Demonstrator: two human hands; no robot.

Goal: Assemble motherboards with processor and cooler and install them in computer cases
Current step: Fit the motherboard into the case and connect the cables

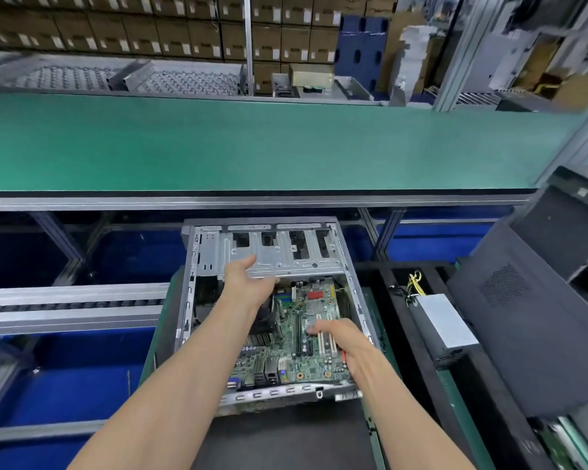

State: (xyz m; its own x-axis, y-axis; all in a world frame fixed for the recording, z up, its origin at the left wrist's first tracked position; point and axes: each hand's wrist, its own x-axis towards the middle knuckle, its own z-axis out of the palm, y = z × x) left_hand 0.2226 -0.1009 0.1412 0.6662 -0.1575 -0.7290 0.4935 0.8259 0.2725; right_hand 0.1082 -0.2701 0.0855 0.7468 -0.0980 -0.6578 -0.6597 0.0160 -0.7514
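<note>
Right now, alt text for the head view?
Two bare hands work inside an open case that holds a motherboard: the left hand reaches over the cooler toward the drive cage, the right hand rests fingers on the board. A power supply lies to the right, a green conveyor behind.

Both bare forearms stretch forward and converge from the lower corners. The left hand (248,283) lies further out, thumb raised and pointing forward, fingers hidden beyond the palm. The right hand (340,337) lies palm down, fingers extended to the left, wrist bent.
</note>
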